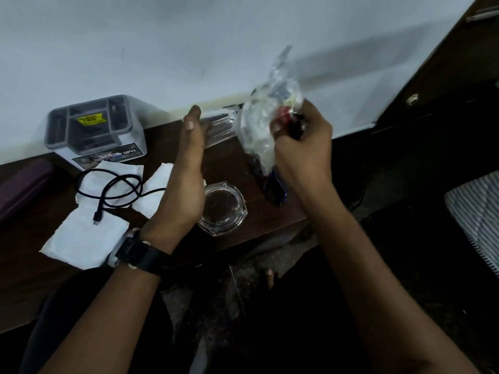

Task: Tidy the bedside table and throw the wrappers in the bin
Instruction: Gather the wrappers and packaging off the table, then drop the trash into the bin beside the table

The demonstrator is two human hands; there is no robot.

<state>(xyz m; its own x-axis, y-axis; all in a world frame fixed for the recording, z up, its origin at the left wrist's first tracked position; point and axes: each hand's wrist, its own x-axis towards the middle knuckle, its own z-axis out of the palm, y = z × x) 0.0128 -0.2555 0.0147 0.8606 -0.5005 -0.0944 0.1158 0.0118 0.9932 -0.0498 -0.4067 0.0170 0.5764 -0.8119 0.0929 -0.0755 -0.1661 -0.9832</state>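
right hand [302,149] fingers curled tight round crumpled clear wrappers [260,130], held above counter [225,160] by the wall, left hand [189,171] fingers straight, together, empty, beside ashtray [224,209]

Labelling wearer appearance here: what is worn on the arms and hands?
Both forearms are bare, no sleeves in view. A black watch with a wide strap sits on the left wrist. The left hand and right hand are ungloved.

Pale wall [162,36], striped fabric [476,211], dark speckled floor [237,298]
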